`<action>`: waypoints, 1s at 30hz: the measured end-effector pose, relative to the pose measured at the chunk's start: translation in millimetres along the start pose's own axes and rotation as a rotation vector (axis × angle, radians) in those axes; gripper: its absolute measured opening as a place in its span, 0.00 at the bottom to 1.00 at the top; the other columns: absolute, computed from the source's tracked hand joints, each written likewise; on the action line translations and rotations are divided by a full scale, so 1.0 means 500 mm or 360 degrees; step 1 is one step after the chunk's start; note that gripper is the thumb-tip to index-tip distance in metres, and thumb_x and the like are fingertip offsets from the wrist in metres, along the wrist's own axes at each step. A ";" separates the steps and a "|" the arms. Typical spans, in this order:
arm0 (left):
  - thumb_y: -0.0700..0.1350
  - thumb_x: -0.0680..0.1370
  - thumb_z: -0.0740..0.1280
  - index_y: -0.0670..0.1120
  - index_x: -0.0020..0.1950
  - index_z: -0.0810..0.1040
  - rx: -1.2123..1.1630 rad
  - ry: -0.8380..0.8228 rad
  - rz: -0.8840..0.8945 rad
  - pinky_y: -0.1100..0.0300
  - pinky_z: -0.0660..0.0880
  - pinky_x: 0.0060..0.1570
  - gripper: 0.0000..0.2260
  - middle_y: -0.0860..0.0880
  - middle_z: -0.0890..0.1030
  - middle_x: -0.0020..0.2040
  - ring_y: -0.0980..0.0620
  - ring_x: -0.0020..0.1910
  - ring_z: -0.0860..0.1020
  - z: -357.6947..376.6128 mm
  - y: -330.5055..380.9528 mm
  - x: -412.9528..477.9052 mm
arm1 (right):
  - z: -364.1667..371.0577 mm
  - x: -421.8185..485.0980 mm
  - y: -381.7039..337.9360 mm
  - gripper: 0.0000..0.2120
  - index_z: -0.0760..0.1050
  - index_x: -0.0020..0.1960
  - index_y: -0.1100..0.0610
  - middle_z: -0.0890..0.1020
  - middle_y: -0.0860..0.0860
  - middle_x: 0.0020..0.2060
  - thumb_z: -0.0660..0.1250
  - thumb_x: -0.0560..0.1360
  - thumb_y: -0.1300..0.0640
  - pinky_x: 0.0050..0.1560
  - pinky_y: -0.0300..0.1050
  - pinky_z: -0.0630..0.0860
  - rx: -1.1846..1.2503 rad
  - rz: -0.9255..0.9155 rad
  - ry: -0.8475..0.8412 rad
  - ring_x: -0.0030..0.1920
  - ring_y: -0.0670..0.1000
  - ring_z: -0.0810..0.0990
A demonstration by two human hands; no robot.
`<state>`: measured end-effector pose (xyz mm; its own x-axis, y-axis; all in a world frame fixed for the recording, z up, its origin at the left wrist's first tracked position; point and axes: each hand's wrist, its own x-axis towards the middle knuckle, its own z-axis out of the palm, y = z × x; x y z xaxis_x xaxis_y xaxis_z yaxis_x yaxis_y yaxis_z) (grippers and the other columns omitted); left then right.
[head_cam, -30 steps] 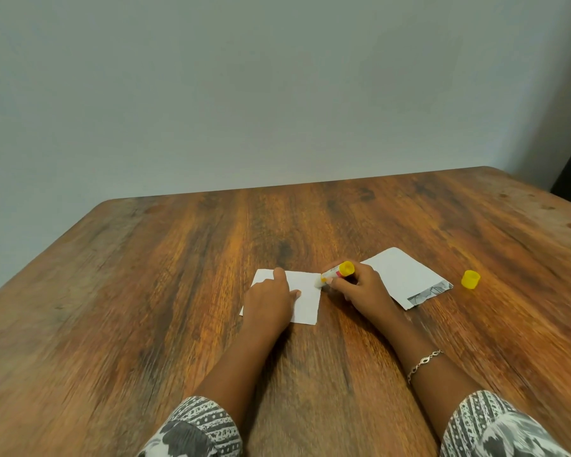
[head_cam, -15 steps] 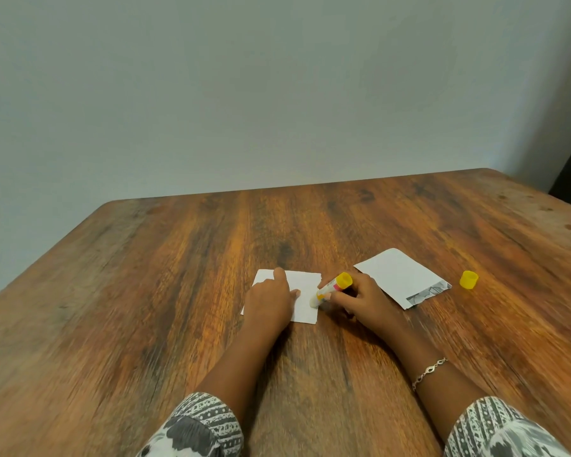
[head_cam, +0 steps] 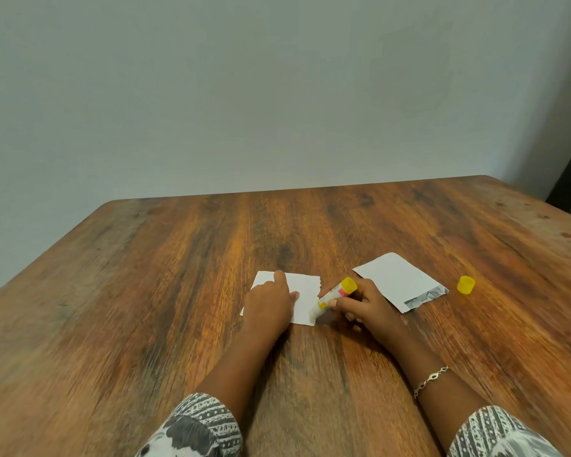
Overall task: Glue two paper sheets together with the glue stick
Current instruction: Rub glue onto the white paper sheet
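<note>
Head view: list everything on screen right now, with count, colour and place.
Table: one, brown wood, lower frame.
Wall: one, pale grey, behind.
Pressed sheet: one, white, centre, under left hand.
Spare sheet: one, white, to its right.
Glue stick: one, white and yellow, tip at pressed sheet's right edge.
Cap: one, yellow, right of spare sheet.
Bracelet: one, silver, right wrist.
Left hand: one, pressing the sheet.
Right hand: one, gripping glue stick.

The table (head_cam: 178, 291) is open wood on the left and the far side. On the right lie a flat sheet (head_cam: 393, 278) and, near it, a small cap (head_cam: 465, 284) in the way.
</note>
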<state>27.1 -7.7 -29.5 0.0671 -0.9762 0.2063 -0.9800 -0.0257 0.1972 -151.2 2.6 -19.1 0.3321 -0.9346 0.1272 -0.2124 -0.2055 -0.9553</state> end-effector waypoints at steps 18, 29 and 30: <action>0.46 0.76 0.66 0.49 0.63 0.72 -0.0093 -0.0633 0.0544 0.53 0.68 0.63 0.15 0.48 0.69 0.68 0.48 0.65 0.69 -0.071 -0.060 0.040 | -0.003 0.012 0.003 0.06 0.78 0.48 0.61 0.79 0.52 0.30 0.66 0.73 0.61 0.25 0.31 0.68 0.0171 0.0102 0.0060 0.23 0.42 0.72; 0.60 0.73 0.64 0.43 0.60 0.70 0.0235 -0.0106 0.0224 0.59 0.69 0.43 0.25 0.46 0.76 0.57 0.47 0.52 0.76 -0.043 -0.010 0.029 | -0.001 0.024 0.010 0.04 0.79 0.45 0.56 0.80 0.51 0.30 0.66 0.74 0.58 0.23 0.33 0.70 0.0089 0.0094 0.0497 0.24 0.42 0.74; 0.60 0.74 0.63 0.43 0.59 0.71 0.0234 -0.0091 0.0204 0.59 0.68 0.42 0.24 0.45 0.76 0.56 0.47 0.51 0.76 -0.040 -0.006 0.027 | -0.001 0.026 0.011 0.04 0.79 0.46 0.56 0.80 0.51 0.30 0.66 0.73 0.58 0.23 0.33 0.69 0.0072 0.0092 0.0531 0.24 0.42 0.74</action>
<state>34.9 -16.3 -8.0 -0.0664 -0.9841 0.1650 -0.9969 0.0722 0.0297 -148.3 -10.8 -22.5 -0.0001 -0.9894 0.1454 -0.1786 -0.1430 -0.9735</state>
